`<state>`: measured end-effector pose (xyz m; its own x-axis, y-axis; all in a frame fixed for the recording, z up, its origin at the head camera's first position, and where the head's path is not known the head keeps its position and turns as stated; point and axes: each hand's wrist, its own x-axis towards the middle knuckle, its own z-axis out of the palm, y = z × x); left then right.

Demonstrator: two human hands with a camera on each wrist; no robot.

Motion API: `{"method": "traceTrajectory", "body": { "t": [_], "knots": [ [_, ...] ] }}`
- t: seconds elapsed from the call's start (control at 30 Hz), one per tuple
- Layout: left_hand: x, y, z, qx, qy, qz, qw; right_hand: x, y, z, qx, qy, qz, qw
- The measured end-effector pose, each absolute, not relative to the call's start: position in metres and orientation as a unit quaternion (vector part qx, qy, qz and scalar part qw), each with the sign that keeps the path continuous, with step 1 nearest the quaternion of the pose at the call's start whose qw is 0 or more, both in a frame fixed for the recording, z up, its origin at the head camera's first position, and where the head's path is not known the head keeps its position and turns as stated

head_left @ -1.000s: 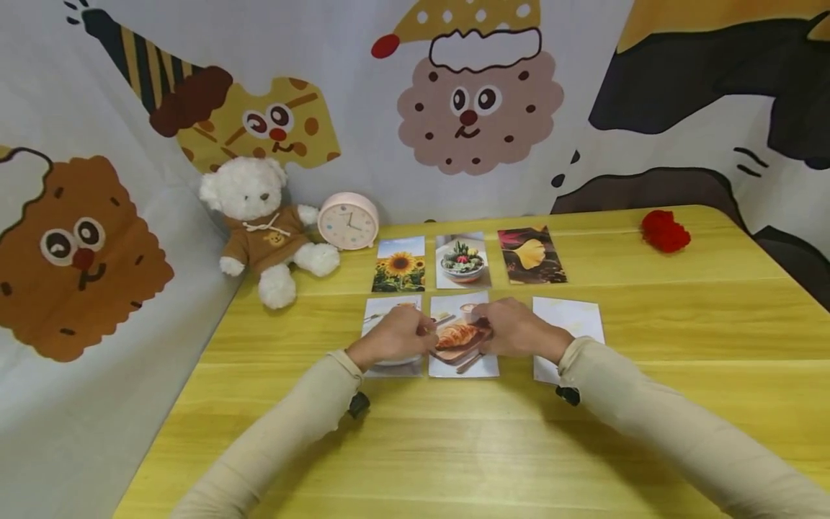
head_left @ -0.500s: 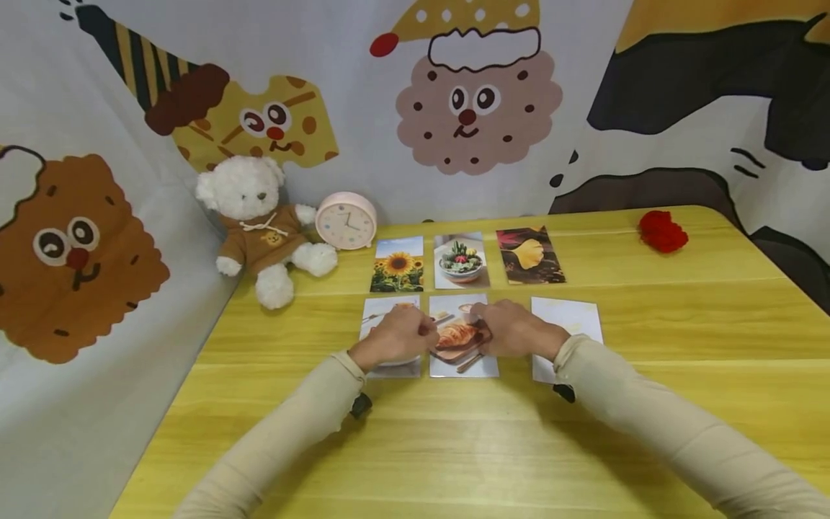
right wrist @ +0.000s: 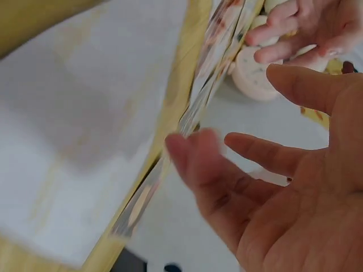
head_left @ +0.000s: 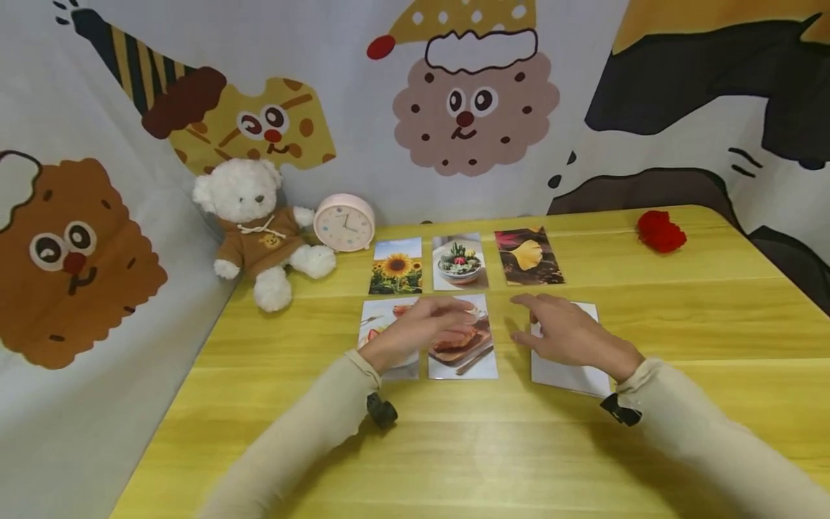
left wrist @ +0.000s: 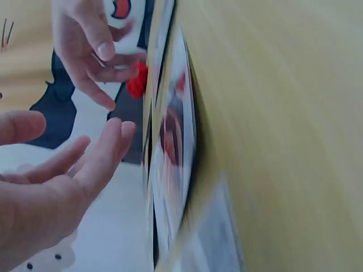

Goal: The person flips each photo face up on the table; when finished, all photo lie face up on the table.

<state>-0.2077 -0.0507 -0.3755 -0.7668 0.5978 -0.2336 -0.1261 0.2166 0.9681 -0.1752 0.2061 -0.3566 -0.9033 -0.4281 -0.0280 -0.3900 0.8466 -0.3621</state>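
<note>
Over the croissant card my left hand hovers with loosely extended fingers, covering part of it and of the dessert plate card to its left. My right hand is spread above the pale card, holding nothing. In the left wrist view, the left hand has its fingers apart and free of the cards. The right wrist view has the right hand beside the pale card, whose upper face is nearly blank.
Behind lie a sunflower card, a cactus bowl card and a yellow leaf card. A teddy bear and a pink clock stand at the back left. A red fluffy object lies on the table at right.
Both hands have let go of the croissant card, which stays in the front row. The right hand has moved right over the pale card; the left has opened its fingers and lifted slightly.
</note>
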Motion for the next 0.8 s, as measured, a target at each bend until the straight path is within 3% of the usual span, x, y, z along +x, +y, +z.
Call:
{"method": "traceTrajectory", "body": {
  "t": [0.1, 0.53, 0.8],
  "knots": [
    [-0.208, -0.037, -0.376, 0.152, 0.683, 0.633, 0.33, -0.168, 0.223, -0.358, -0.191, 0.967, -0.164, 0.045],
    [-0.185, 0.031, -0.374, 0.085, 0.606, 0.699, 0.371, -0.151, 0.27, -0.368, -0.11, 0.98, -0.12, 0.118],
    [-0.186, 0.043, -0.371, 0.063, 0.597, 0.697, 0.393, -0.146, 0.256, -0.374, -0.102, 0.986, -0.101, 0.082]
  ]
}}
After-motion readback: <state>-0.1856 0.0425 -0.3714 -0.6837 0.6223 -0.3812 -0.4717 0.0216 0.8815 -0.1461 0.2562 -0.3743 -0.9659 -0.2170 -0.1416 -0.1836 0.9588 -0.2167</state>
